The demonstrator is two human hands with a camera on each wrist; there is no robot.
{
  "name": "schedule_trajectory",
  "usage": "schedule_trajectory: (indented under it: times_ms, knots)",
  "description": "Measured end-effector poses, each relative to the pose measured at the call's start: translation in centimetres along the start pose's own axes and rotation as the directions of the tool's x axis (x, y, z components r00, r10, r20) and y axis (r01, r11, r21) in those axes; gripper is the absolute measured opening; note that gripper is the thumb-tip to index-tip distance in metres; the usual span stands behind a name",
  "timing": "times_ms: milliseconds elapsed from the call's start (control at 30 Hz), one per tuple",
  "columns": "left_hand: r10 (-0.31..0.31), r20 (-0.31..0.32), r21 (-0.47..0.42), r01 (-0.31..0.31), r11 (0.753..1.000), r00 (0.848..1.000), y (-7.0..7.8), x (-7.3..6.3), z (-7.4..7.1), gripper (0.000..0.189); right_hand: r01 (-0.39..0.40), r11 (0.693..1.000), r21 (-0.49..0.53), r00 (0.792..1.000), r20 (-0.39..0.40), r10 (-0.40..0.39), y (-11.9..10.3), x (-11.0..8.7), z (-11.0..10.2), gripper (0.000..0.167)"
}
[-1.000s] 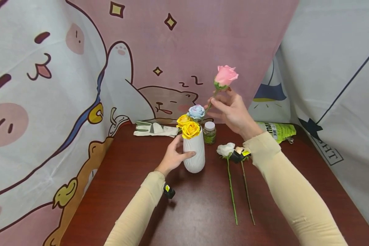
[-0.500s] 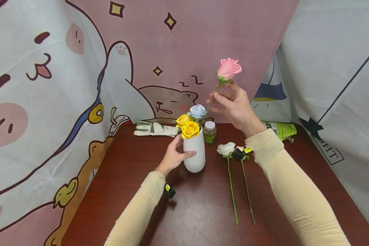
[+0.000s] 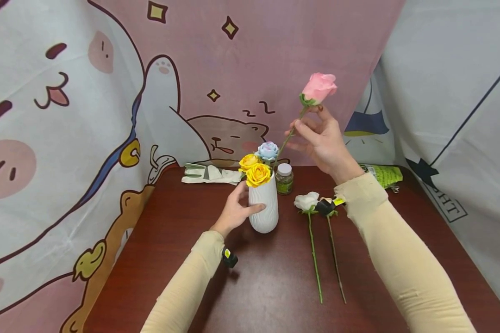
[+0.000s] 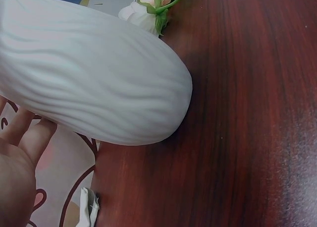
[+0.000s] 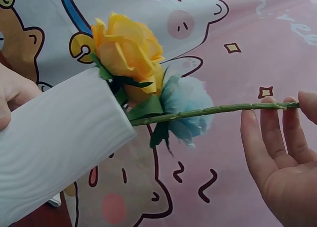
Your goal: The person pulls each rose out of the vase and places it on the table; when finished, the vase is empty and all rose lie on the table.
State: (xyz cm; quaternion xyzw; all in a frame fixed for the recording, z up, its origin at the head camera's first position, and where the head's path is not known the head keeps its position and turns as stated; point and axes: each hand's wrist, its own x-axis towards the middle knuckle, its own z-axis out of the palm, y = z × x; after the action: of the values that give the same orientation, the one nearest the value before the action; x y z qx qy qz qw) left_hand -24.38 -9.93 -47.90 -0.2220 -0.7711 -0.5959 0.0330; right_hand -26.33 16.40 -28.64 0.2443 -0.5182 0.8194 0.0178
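My left hand [image 3: 232, 213] holds the ribbed white vase [image 3: 267, 216] at its left side, thumb across the front. Two yellow roses [image 3: 258, 175] and a pale blue rose [image 3: 268, 151] stand in its mouth. Higher up on the right, my right hand [image 3: 324, 142] pinches the stem of a pink rose [image 3: 320, 88] below the bloom. That green stem [image 5: 208, 111] runs down past the blue rose into the vase mouth in the right wrist view, and the pink bloom is outside that view. The vase base shows close over the tabletop in the left wrist view.
A white rose [image 3: 306, 201] and another long-stemmed flower lie on the dark red table [image 3: 258, 286], right of the vase. Behind stand a lidded jar [image 3: 284, 179], a white glove [image 3: 210, 174] and a green packet [image 3: 385, 175]. A printed cloth [image 3: 250, 55] hangs behind.
My right hand has moved up and to the right with the pink rose, whose stem now leans further right. The left hand and vase have hardly moved.
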Motion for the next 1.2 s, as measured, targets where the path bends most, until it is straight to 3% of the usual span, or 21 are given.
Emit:
schedule_trajectory:
  times_ms: [567, 967, 1200]
  knots:
    - [0.0, -0.003, 0.002, 0.0, 1.0, 1.0, 0.0, 0.0, 0.0, 0.075, 0.053, 0.984, 0.168, 0.992, -0.118, -0.033, -2.0, 0.2, -1.1, 0.024]
    - [0.024, -0.01, 0.005, -0.024, 1.0, 1.0, -0.1, 0.0, 0.0, 0.073, 0.093, 0.977, 0.192, 0.975, -0.215, -0.051, -2.9, 0.1, -2.9, 0.027]
    - [0.029, -0.005, 0.004, -0.029, 1.0, 1.0, -0.3, 0.0, 0.0, 0.073, 0.069, 0.973, 0.219, 0.958, -0.288, -0.004, -3.3, 0.3, -3.7, 0.028]
